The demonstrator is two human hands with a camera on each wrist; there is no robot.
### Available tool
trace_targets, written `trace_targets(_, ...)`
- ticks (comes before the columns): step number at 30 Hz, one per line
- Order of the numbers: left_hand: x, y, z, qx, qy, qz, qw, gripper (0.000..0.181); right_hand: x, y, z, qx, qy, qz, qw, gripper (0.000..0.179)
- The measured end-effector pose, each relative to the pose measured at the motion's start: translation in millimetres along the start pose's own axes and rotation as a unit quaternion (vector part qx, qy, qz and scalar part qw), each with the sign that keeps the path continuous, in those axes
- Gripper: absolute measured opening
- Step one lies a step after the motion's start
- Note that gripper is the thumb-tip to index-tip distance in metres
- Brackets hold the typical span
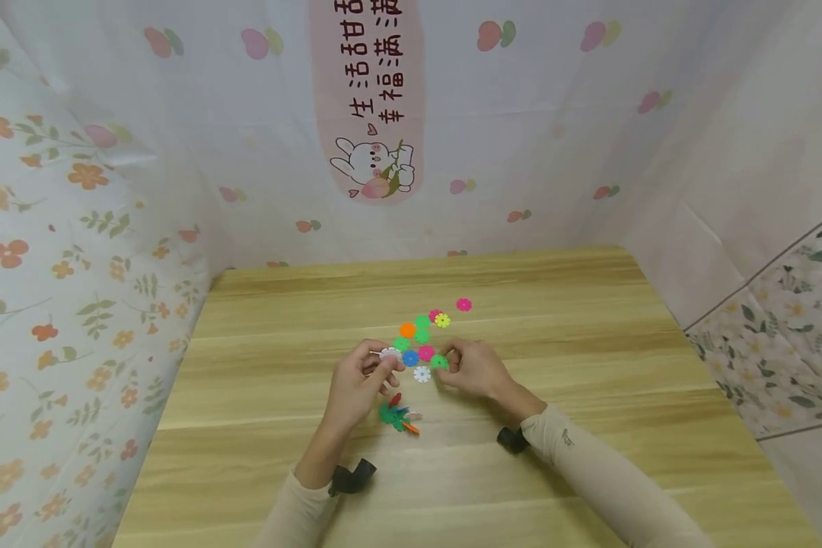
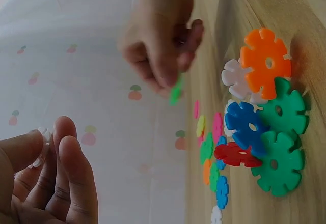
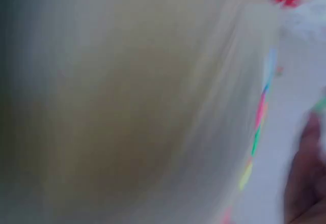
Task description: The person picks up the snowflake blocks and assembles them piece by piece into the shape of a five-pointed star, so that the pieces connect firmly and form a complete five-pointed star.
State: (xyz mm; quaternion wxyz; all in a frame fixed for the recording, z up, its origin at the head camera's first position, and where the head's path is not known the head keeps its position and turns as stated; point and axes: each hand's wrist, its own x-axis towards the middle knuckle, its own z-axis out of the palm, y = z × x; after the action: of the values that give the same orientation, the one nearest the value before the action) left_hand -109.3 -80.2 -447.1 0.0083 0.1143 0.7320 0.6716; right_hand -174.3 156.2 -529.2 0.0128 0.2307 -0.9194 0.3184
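Observation:
My left hand [image 1: 359,380] pinches a white notched flower-shaped disc [image 1: 388,353] between thumb and fingers. Opposite it, my right hand [image 1: 476,369] holds a green notched disc [image 1: 439,361] at its fingertips; the left wrist view shows that green disc [image 2: 176,90] hanging from the pinch above the table. Just beyond and between the hands lie loose discs, among them a blue one [image 1: 410,358], a pink one [image 1: 426,353] and a white one [image 1: 422,374]. Nearer the body stands a cluster of interlocked discs [image 2: 277,163] in green, blue, red, orange and white. The right wrist view is badly blurred.
More loose discs, such as an orange one [image 1: 408,329] and a yellow one [image 1: 441,320], spread toward the back, with a lone pink disc [image 1: 463,304] farthest off. The wood-grain table [image 1: 260,426] meets a printed cloth [image 1: 534,152] behind. Black devices [image 1: 352,478] sit at both wrists.

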Motion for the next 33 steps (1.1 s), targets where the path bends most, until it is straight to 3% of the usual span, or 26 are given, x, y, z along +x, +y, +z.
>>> trace_targets(7, 0.7, 4.6, 7.0, 0.008, -0.021, 0.014, 0.9997, 0.012, -1.6, -26.3, -30.0, 0.091, 0.029, -0.050, 0.9942, 0.025)
trace_targets(13, 2.1, 3.7, 12.3, 0.026, -0.049, 0.041, 0.9976, 0.011, -2.9, -48.6, -42.4, 0.121, 0.047, -0.106, 0.9858, 0.026)
trace_targets(26, 4.4, 8.9, 18.7, 0.070, -0.040, 0.059, 0.9950, 0.011, -3.5, -57.6, -50.1, 0.115, 0.051, -0.141, 0.9819, 0.024)
trace_targets(33, 5.2, 8.8, 21.2, 0.066, -0.035, 0.082, 0.9938, 0.010, -3.1, -56.2, -53.6, 0.162, 0.054, -0.135, 0.9760, 0.024)
